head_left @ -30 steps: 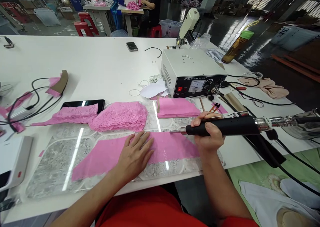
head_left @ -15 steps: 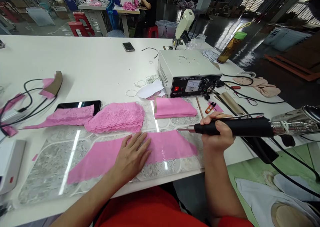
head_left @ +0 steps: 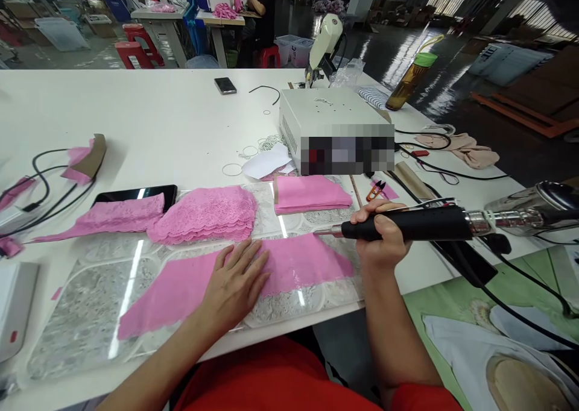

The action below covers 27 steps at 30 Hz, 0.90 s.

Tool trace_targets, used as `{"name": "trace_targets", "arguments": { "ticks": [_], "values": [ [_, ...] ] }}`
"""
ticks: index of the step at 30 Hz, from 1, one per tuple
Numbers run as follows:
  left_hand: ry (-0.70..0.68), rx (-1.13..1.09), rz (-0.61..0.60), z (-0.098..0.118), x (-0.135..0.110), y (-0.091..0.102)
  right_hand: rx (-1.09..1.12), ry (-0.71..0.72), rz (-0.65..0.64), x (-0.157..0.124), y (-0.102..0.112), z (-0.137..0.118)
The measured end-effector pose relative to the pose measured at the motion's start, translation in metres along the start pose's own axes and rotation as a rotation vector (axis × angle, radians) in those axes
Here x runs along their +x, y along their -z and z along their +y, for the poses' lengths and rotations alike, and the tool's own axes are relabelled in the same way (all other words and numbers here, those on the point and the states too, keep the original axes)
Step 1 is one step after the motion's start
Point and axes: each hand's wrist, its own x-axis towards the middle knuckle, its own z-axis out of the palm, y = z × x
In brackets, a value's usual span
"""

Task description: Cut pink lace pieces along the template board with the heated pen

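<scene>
A long pink fabric piece (head_left: 298,263) lies flat on a clear, patterned mat (head_left: 90,302). My left hand (head_left: 237,278) rests on its middle with the fingers stretched out. In my right hand (head_left: 382,236) is a black-handled welding tool (head_left: 411,225), wrapped by the fingers. Its thin metal tip points left and sits at the upper edge of the fabric; whether it touches is too small to tell. Beyond my left hand lies a stack of pink lace pieces (head_left: 205,215). To its right is a stack of folded pink fabric (head_left: 312,194).
A grey control box (head_left: 335,109) stands at the back right, its front blurred out. Black cables (head_left: 488,290) trail beside my right arm. Orange thread snips (head_left: 375,191) lie near the tool. A dark tablet (head_left: 169,197) is partly under pink lace. Across the room a person (head_left: 257,7) sits working.
The whole view has shifted slightly. My right hand has brought the tool a little left along the fabric's upper edge. My left hand keeps its place on the fabric.
</scene>
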Motion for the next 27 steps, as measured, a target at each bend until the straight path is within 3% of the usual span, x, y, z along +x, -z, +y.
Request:
{"name": "trace_targets", "arguments": {
  "ticks": [5,10,15,27],
  "values": [
    [-0.033,-0.007,-0.005,0.006,0.0,0.008,0.01,0.002,0.047,0.0,0.005,-0.007],
    [-0.104,-0.08,-0.061,0.034,0.004,0.019,0.011,0.001,0.086,-0.002,0.02,-0.02],
    [-0.195,-0.147,-0.126,0.058,0.012,0.012,0.008,0.004,0.099,-0.004,0.028,-0.022],
    [-0.223,-0.156,-0.161,0.061,0.013,-0.001,0.046,-0.025,0.026,-0.004,0.029,-0.014]
  ]
}}
